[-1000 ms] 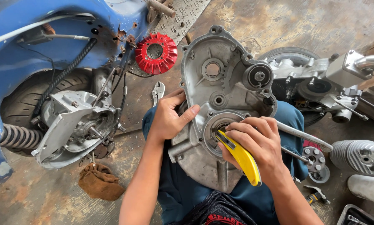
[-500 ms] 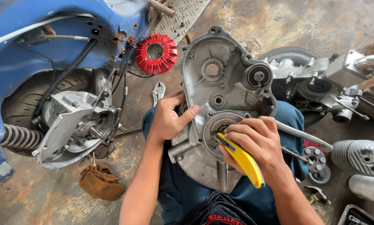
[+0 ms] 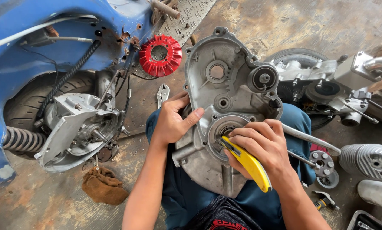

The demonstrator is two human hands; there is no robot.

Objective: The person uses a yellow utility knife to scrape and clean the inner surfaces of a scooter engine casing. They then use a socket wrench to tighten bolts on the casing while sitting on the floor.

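A grey metal engine case half (image 3: 225, 81) rests on my lap, its inner face up. My left hand (image 3: 172, 120) grips its left edge, thumb lying across the metal. My right hand (image 3: 263, 149) is closed around a yellow utility knife (image 3: 248, 164), whose tip sits at the round bearing seat (image 3: 227, 130) low on the case. Part of that seat is hidden under my right fingers.
A blue scooter body (image 3: 37, 38) with its rear tyre (image 3: 25, 104) and open engine (image 3: 80, 127) is at the left. A red fan (image 3: 160, 55), pliers (image 3: 162, 93), a brown rag (image 3: 103, 186), another engine block (image 3: 327, 85) and a finned cylinder (image 3: 367, 158) lie around on the concrete floor.
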